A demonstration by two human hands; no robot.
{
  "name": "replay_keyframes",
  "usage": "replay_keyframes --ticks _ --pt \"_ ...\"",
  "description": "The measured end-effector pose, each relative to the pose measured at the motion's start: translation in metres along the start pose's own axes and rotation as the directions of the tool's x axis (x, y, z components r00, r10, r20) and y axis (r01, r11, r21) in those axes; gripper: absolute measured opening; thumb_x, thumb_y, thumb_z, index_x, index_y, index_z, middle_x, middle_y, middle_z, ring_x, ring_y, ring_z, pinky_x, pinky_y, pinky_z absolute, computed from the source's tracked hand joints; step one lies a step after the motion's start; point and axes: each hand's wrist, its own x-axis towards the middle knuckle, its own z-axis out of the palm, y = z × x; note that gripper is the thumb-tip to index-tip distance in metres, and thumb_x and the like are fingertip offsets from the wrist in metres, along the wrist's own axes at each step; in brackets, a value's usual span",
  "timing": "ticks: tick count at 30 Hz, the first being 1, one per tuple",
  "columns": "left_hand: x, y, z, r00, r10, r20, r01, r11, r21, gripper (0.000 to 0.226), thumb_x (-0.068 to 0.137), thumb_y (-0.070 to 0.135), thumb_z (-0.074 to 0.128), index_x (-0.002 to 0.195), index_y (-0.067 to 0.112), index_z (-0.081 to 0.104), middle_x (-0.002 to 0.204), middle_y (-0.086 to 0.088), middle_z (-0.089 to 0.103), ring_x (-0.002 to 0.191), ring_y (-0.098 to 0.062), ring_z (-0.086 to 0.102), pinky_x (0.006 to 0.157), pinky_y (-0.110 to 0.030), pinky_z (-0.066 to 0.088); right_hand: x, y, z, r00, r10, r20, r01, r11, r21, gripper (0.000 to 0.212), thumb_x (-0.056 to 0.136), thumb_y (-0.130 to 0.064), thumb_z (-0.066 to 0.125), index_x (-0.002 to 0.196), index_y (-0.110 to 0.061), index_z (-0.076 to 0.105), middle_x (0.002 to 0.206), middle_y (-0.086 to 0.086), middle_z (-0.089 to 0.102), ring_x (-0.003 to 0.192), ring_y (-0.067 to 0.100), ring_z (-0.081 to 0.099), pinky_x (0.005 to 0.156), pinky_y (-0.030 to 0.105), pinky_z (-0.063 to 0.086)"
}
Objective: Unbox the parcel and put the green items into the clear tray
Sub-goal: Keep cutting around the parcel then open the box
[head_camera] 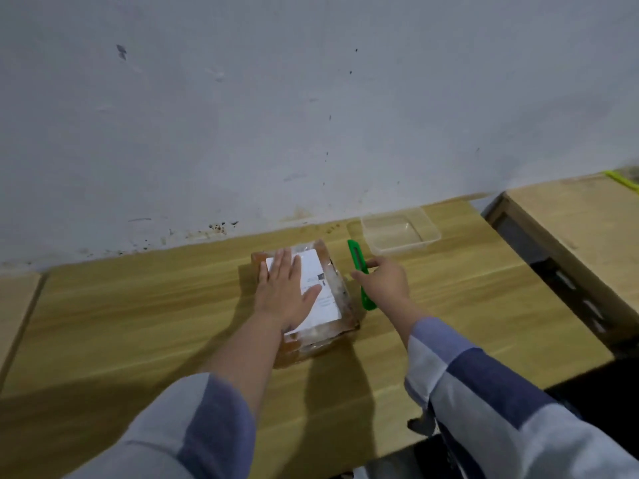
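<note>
A brown cardboard parcel (332,271) wrapped in clear tape, with a white label on top, lies in the middle of the wooden table (138,305). My left hand (287,292) rests flat on its top, fingers spread. A green box cutter (356,257) lies on the table just right of the parcel. My right hand (383,281) is over the cutter's middle, with thumb and fingers curled around it. The clear tray (432,229) stands beyond the cutter near the wall, with nothing in it.
A grey-white wall runs along the table's far edge. A second wooden table (570,219) stands to the right across a dark gap, with a yellow-green object (622,179) at its far corner. Another wooden surface (17,305) adjoins on the left.
</note>
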Motion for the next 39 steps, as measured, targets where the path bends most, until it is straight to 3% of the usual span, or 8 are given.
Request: replay_keyframes --ticks 14,18,20,23,26,30,36,39 --pt "0.002 -0.001 0.018 0.988 -0.042 -0.149 0.051 0.997 0.061 0.079 0.085 0.069 -0.007 0.148 0.022 -0.014 0.155 0.001 -0.024 0.143 -0.014 -0.026 0.118 -0.041 -0.012 0.093 -0.022 0.053 0.972 -0.172 0.16 0.229 0.845 -0.482 0.037 0.092 -0.041 0.052 0.105 -0.007 0.061 0.111 0.013 0.06 0.093 0.029 0.06 0.074 0.036 0.051" --pt "0.002 0.0 0.016 0.989 -0.051 -0.139 0.06 0.996 0.059 0.08 0.087 0.069 -0.004 0.151 0.021 -0.011 0.156 0.002 -0.023 0.142 -0.014 -0.027 0.119 -0.041 -0.01 0.095 -0.037 0.05 0.892 -0.44 0.106 0.445 0.895 -0.027 0.033 0.097 -0.03 0.042 0.117 -0.012 0.062 0.118 0.01 0.061 0.102 0.026 0.058 0.085 0.033 0.048" --pt "0.001 0.001 0.014 0.99 -0.054 -0.131 0.06 0.997 0.046 0.081 0.086 0.069 -0.003 0.151 0.021 -0.01 0.157 0.002 -0.022 0.142 -0.013 -0.027 0.119 -0.041 -0.01 0.095 -0.051 0.046 0.819 -0.452 0.354 0.368 0.887 0.281 0.029 0.095 -0.023 0.049 0.119 -0.015 0.064 0.119 0.005 0.063 0.104 0.016 0.057 0.084 0.021 0.043" --pt "0.002 0.0 0.011 0.993 -0.055 -0.105 0.059 0.997 0.04 0.08 0.088 0.068 0.002 0.152 0.021 -0.009 0.157 0.002 -0.022 0.143 -0.012 -0.026 0.119 -0.042 -0.01 0.094 -0.055 0.042 0.656 -0.394 0.645 0.247 0.918 0.309 0.028 0.094 -0.015 0.054 0.12 -0.016 0.065 0.114 0.002 0.063 0.089 0.002 0.057 0.067 0.003 0.042" --pt "0.001 -0.004 0.006 0.999 -0.022 -0.049 0.024 0.998 0.056 0.078 0.091 0.067 0.008 0.151 0.021 -0.011 0.157 0.002 -0.023 0.143 -0.012 -0.025 0.119 -0.042 -0.01 0.091 -0.047 0.043 0.712 -0.374 0.594 0.198 0.919 0.341 0.026 0.092 -0.01 0.055 0.114 -0.016 0.068 0.117 0.008 0.067 0.081 0.004 0.061 0.067 0.01 0.049" --pt "0.001 -0.011 -0.002 1.0 -0.014 0.004 0.014 0.998 0.059 0.072 0.094 0.064 0.012 0.152 0.027 -0.007 0.158 0.006 -0.02 0.143 -0.01 -0.024 0.117 -0.04 -0.015 0.072 -0.039 0.051 0.86 -0.282 0.425 0.133 0.929 0.346 0.022 0.09 -0.012 0.059 0.107 -0.019 0.072 0.112 0.009 0.07 0.098 0.03 0.064 0.088 0.041 0.054" --pt "-0.013 -0.016 -0.004 0.996 -0.088 0.017 0.087 0.995 0.055 0.058 0.096 0.059 0.01 0.15 0.04 0.002 0.16 0.0 -0.016 0.146 -0.016 -0.019 0.114 -0.05 -0.014 0.007 -0.018 0.065 0.972 -0.18 0.148 0.104 0.903 0.417 0.022 0.084 -0.022 0.065 0.104 -0.015 0.071 0.1 0.006 0.073 0.091 0.021 0.067 0.078 0.026 0.05" --pt "-0.029 -0.02 -0.004 0.996 -0.083 0.034 0.081 0.995 0.066 0.055 0.098 0.056 0.012 0.15 0.041 0.002 0.16 0.001 -0.013 0.146 -0.018 -0.017 0.116 -0.054 -0.011 -0.025 -0.01 0.071 0.977 -0.161 0.143 0.097 0.922 0.375 0.025 0.081 -0.028 0.067 0.105 -0.019 0.067 0.095 0.007 0.072 0.084 0.025 0.067 0.077 0.036 0.055"
